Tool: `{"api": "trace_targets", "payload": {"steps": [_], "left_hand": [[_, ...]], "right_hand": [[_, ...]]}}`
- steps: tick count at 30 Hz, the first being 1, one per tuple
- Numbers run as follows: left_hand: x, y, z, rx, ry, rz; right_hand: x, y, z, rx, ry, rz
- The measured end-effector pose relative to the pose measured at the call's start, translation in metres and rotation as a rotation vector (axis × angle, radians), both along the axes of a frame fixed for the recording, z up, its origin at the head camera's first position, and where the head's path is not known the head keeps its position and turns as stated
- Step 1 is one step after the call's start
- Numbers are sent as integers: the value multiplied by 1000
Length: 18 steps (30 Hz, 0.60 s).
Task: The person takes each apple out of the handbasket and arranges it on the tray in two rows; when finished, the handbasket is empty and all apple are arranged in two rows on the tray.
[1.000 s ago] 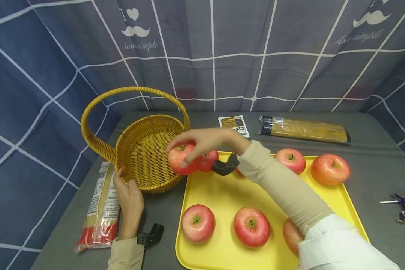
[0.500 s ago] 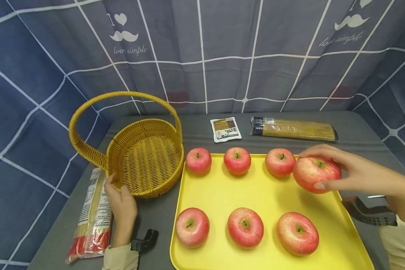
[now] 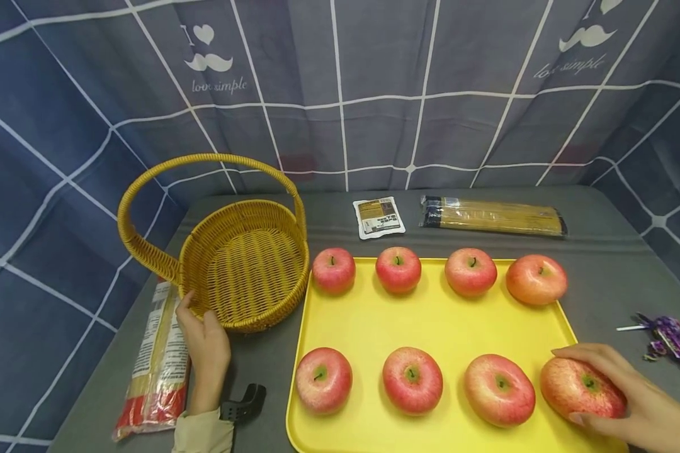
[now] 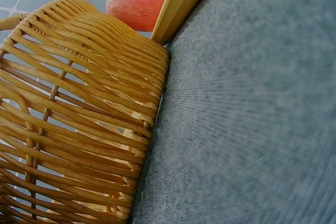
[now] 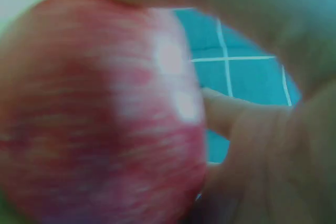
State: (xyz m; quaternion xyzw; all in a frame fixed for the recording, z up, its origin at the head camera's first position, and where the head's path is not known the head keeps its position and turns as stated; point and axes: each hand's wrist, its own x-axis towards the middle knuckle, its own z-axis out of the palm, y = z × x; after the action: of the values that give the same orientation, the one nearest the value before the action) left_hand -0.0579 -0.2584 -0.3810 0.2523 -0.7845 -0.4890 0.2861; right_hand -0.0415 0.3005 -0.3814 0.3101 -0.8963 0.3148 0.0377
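Observation:
My right hand [image 3: 640, 399] grips a red apple [image 3: 578, 387] at the front right corner of the yellow tray [image 3: 413, 324]. Fingers lie over its far side and the thumb along its near side. The right wrist view is filled by the same apple [image 5: 105, 108], blurred. My left hand [image 3: 205, 346] holds the near rim of a wicker basket [image 3: 303, 283] with a tall looped handle. Nothing lies inside the basket. Its woven wall [image 4: 79, 124] fills the left of the left wrist view. Several more apples stand in two rows on the tray, including a front one [image 3: 412, 380].
A red and clear noodle packet [image 3: 158, 362] lies left of the basket. Behind the tray are a small flat sachet [image 3: 378, 217] and a long pack of dry noodles [image 3: 495, 216]. A purple-wrapped lollipop [image 3: 665, 336] lies at the right. A checked curtain surrounds the table.
My right hand has carried the apple from beside the basket, across the back right of the tray, down to its front right corner. My left hand stays on the basket rim.

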Motion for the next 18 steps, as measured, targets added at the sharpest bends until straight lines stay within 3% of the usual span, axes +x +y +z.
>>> {"api": "trace_targets", "payload": {"steps": [5,12,18], "left_hand": [[-2,1,0,-11,0,5],[-2,-1,3,-20,-9,3],[3,-2,15,-107,31,61]], "right_hand": [[9,-1,-8,41,35,-91],[14,-5,-13,47,74,-121],[19,-5,-6,100,-74,-336]]}}
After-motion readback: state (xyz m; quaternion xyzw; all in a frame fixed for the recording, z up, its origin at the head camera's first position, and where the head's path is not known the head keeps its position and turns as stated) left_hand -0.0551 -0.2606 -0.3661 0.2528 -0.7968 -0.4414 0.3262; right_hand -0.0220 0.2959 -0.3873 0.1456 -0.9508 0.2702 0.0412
